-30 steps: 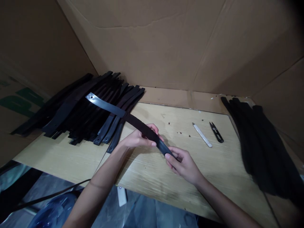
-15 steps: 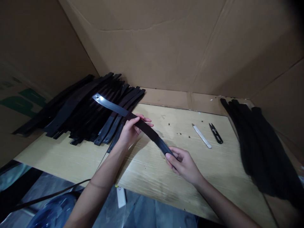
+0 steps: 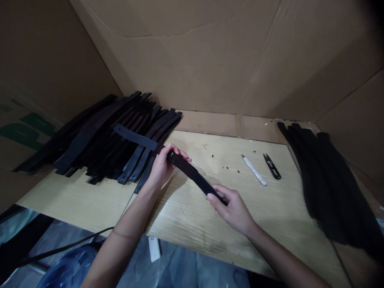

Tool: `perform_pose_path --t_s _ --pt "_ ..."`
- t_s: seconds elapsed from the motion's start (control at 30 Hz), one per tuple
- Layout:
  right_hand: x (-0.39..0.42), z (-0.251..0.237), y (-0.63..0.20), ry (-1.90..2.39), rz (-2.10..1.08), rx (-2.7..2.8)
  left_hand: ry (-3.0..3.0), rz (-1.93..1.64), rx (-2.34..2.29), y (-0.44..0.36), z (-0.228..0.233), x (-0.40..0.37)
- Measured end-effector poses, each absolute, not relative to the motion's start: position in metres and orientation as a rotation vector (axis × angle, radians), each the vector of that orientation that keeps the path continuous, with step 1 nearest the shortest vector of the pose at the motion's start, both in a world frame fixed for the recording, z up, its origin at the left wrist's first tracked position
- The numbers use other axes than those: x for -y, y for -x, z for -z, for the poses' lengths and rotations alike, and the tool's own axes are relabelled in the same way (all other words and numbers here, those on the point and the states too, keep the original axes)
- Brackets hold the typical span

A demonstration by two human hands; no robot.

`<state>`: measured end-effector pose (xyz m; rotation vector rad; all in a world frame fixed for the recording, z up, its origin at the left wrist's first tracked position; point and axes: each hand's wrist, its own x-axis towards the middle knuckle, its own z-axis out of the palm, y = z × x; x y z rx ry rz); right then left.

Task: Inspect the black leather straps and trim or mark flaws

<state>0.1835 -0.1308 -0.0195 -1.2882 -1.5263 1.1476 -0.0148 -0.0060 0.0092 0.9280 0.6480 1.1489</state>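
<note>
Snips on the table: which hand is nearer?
Right. The right hand lies below-left of the snips, pinching the strap; the left hand grips it farther left.

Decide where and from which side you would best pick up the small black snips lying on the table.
Grip the black snips across the wider looped handle end nearest the person, coming straight down from above. They lie flat on the table, with the pointed blades aimed away, and the white knife lies apart on their left.

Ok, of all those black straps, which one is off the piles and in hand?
The long black leather strap crossing the wooden table: left hand grips its middle, right hand its near end.
</note>
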Motion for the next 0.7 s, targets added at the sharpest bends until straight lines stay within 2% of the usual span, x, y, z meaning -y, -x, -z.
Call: perform_pose_path --t_s 0.2,0.33,0.47,0.7 --pt "0.130 0.028 -0.191 1.244 -0.372 1.861 -0.894 -1.168 -0.583 0.015 -0.009 0.005" --pt "0.128 0.029 -0.195 1.208 -0.036 1.969 -0.897 -1.181 -0.561 0.014 -0.009 0.005" --pt "0.128 0.026 -0.198 1.212 0.102 2.020 -0.929 -1.162 -0.525 0.015 -0.008 0.005" --pt "0.128 0.024 -0.198 1.229 0.149 2.051 -0.957 -1.171 -0.491 0.016 -0.012 0.007"
